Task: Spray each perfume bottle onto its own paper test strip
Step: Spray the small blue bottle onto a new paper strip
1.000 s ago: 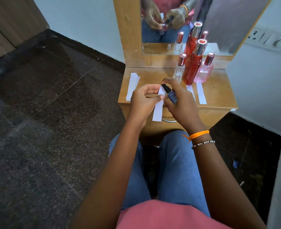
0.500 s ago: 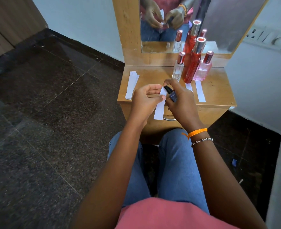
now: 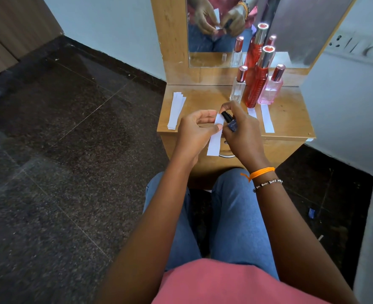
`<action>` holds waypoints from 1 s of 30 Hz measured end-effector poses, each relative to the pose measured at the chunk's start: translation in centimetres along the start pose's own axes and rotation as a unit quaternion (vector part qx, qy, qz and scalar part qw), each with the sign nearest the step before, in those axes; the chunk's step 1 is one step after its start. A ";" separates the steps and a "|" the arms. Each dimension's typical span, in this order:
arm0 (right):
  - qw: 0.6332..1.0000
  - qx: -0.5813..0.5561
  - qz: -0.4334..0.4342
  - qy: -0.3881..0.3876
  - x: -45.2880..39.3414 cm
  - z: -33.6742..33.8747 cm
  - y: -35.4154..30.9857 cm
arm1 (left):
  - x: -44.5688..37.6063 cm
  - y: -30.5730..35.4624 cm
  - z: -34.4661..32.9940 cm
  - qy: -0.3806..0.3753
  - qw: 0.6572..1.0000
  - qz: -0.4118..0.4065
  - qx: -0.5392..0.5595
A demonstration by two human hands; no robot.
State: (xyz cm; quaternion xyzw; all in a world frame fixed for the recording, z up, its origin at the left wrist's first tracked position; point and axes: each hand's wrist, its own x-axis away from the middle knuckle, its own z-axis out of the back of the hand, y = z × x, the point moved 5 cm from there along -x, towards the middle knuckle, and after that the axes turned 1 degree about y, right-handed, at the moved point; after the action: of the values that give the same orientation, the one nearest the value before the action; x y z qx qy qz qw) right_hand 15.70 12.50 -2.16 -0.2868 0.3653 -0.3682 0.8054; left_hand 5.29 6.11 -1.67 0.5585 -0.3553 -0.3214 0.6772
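Observation:
My right hand (image 3: 242, 132) grips a small dark blue perfume bottle (image 3: 230, 123) with a black top, my forefinger resting on the top. My left hand (image 3: 195, 133) pinches a white paper test strip (image 3: 215, 141) upright, its upper end right beside the bottle's top. Three more bottles stand at the back of the small wooden table (image 3: 290, 119): a clear one (image 3: 238, 87), a tall red one (image 3: 256, 82) and a pink one (image 3: 271, 88). Two strips lie flat in front of them, one (image 3: 251, 112) partly hidden by my hand and one (image 3: 267, 120) fully visible.
A stack of spare strips (image 3: 176, 110) lies on the table's left side. A mirror (image 3: 236, 29) stands behind the bottles and reflects them and my hands. A wall with a switch plate (image 3: 356, 48) is close on the right. Dark tiled floor lies to the left.
My hands hold the same pose with strip and bottle. My forefinger has come to rest on the bottle's top. The view has shifted slightly.

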 end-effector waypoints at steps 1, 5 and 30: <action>1.000 -0.002 -0.001 -0.003 0.0 0.0 0.0 | 0.0 -0.1 0.0 -0.001 1.000 0.003 0.003; 1.000 -0.016 -0.009 -0.015 0.0 0.1 0.1 | 0.0 -0.3 0.1 0.004 1.000 0.010 0.007; 0.994 -0.042 -0.064 -0.080 -0.6 1.4 1.2 | -0.2 -0.7 -0.4 -0.004 1.000 0.015 -0.011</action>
State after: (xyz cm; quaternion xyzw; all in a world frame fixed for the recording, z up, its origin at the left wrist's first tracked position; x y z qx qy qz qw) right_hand 16.98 13.88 -2.01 -0.3714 0.2961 -0.3790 0.7942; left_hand 5.47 6.35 -2.42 0.5443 -0.3623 -0.3174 0.6868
